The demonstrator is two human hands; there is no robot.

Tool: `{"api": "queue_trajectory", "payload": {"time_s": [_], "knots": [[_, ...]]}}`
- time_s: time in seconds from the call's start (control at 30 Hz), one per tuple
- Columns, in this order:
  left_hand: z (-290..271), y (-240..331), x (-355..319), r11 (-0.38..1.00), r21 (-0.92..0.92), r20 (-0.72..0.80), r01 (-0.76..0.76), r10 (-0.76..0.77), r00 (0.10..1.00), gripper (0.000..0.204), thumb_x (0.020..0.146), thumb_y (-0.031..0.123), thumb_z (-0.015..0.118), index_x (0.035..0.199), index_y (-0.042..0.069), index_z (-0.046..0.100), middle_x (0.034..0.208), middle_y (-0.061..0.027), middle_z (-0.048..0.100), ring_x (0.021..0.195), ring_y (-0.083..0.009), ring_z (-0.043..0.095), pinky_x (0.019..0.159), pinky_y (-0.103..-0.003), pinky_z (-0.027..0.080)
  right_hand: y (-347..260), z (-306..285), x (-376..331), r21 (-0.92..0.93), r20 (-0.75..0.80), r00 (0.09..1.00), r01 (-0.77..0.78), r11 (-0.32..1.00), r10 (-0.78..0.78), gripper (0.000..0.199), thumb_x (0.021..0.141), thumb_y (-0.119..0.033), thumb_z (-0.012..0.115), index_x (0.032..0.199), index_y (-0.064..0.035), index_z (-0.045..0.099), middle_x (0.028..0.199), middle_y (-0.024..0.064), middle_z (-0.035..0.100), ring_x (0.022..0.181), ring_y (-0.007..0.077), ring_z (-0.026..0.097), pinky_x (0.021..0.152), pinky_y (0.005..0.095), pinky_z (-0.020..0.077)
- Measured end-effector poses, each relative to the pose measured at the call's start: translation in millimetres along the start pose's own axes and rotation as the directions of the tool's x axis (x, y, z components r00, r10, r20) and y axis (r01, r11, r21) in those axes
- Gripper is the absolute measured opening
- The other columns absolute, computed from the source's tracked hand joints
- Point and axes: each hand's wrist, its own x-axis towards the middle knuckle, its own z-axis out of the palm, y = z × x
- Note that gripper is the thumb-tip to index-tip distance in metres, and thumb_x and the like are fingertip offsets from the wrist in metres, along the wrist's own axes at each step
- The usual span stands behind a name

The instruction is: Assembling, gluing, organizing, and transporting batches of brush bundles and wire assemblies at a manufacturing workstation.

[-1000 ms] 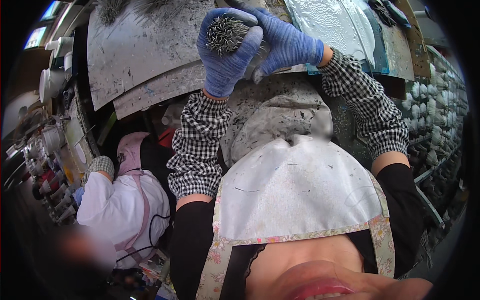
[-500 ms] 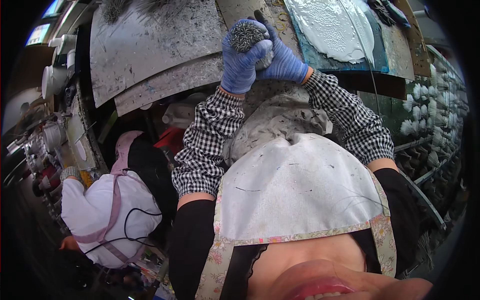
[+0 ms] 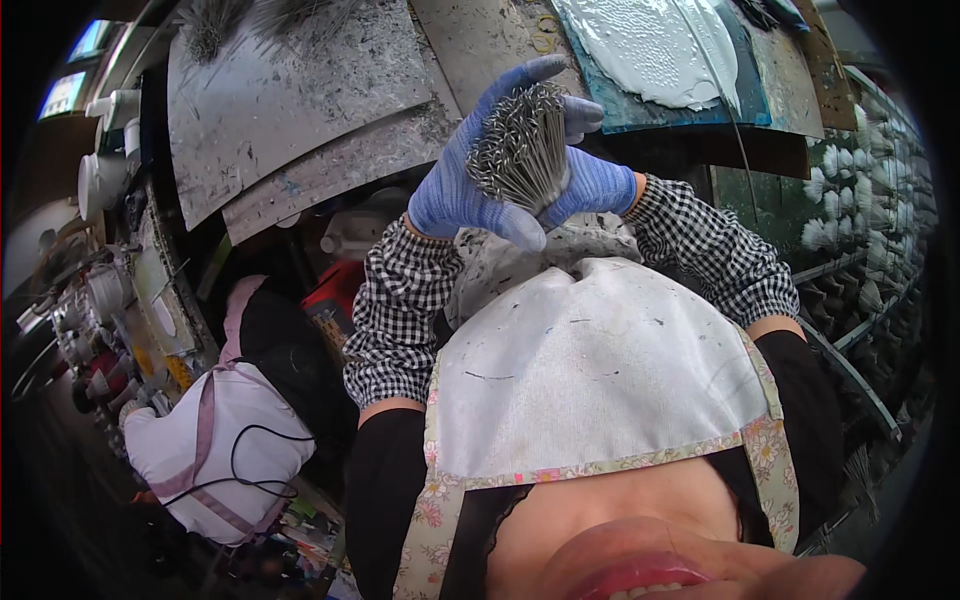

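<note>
Both my hands wear blue knit gloves and close together around a thick bundle of thin grey metal wires (image 3: 520, 150). My left hand (image 3: 470, 180) wraps the bundle from the left, fingers reaching over its top. My right hand (image 3: 590, 175) cups it from the right and behind. The wire ends face the camera. Black-and-white checked sleeves cover both forearms, and a white apron (image 3: 590, 370) hangs below them.
Grey stained metal sheets (image 3: 290, 100) lie on the bench ahead. A board with white paste (image 3: 660, 50) sits at the upper right. White tufted pieces fill racks (image 3: 860, 170) on the right. Another person in white (image 3: 215, 450) crouches at the lower left beside cluttered containers (image 3: 100, 300).
My hands came down and nearer with the wire bundle, and it tipped so its ends face the camera. The person at the left shifted lower.
</note>
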Motion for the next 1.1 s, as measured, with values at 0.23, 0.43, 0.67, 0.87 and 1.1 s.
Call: {"api": "queue_trajectory", "payload": {"time_s": [0.23, 0.43, 0.67, 0.87, 1.1], "knots": [[20.1, 24.1, 13.1, 0.707, 0.704, -0.033, -0.068, 0.129, 0.991, 0.053, 0.073, 0.002, 0.077, 0.121, -0.001, 0.055, 0.097, -0.0071, 0.067, 0.087, -0.0114, 0.067, 0.082, -0.027, 0.055, -74.1, -50.0, 24.7, -0.524, 0.103, 0.955, 0.29, 0.801, -0.278, 0.096, 0.065, -0.035, 0.084, 0.143, -0.0092, 0.033, 0.132, 0.0157, 0.049, 0.123, 0.0292, 0.048, 0.108, 0.0434, 0.0408], [-62.0, -40.4, 23.5, 0.57, 0.807, -0.382, 0.155, 0.303, 0.873, 0.03, 0.077, 0.003, 0.073, 0.103, 0.004, 0.057, 0.089, -0.0056, 0.068, 0.081, -0.0143, 0.068, 0.074, -0.027, 0.057, -11.7, -52.0, 60.8, -0.883, -0.229, 0.857, 0.016, 0.469, -0.461, 0.1, 0.062, -0.049, 0.083, 0.141, -0.006, 0.038, 0.134, 0.0169, 0.047, 0.131, 0.035, 0.04, 0.114, 0.0459, 0.0276], [-64.7, -43.0, 27.3, 0.608, 0.787, -0.374, 0.107, 0.331, 0.866, 0.02, 0.079, 0.005, 0.075, 0.096, 0.005, 0.063, 0.091, -0.0045, 0.069, 0.082, -0.0105, 0.066, 0.075, -0.024, 0.054, -16.1, -62.4, 59.9, -0.946, -0.196, 0.951, -0.118, 0.303, -0.241, 0.095, 0.069, -0.055, 0.077, 0.14, -0.0036, 0.041, 0.136, 0.0172, 0.049, 0.131, 0.0349, 0.041, 0.11, 0.0444, 0.0347], [-69.9, -55.7, 24.5, 0.598, 0.795, -0.351, 0.102, 0.315, 0.882, 0.026, 0.077, 0.015, 0.075, 0.098, 0.007, 0.063, 0.084, -0.0048, 0.07, 0.077, -0.0167, 0.069, 0.071, -0.03, 0.057, -183.3, -82.4, 76.8, -0.994, 0.013, 0.717, 0.083, 0.067, -0.697, 0.036, 0.089, -0.011, 0.06, 0.124, -0.0014, 0.055, 0.115, 0.0205, 0.059, 0.11, 0.0351, 0.056, 0.092, 0.0422, 0.0458], [-118.8, -151.3, -22.3, -0.051, -0.844, -0.501, -0.533, -0.278, 0.82, 0.055, 0.095, 0.036, 0.057, 0.138, 0.006, 0.04, 0.141, -0.0152, 0.045, 0.126, -0.0184, 0.048, 0.101, -0.034, 0.042, -118.3, -2.4, 109.8, -0.79, 0.426, 0.647, 0.607, 0.089, -0.633, 0.07, 0.086, -0.068, 0.05, 0.141, -0.024, 0.046, 0.126, 0.0061, 0.06, 0.117, 0.0277, 0.055, 0.1, 0.0438, 0.0448]]}}
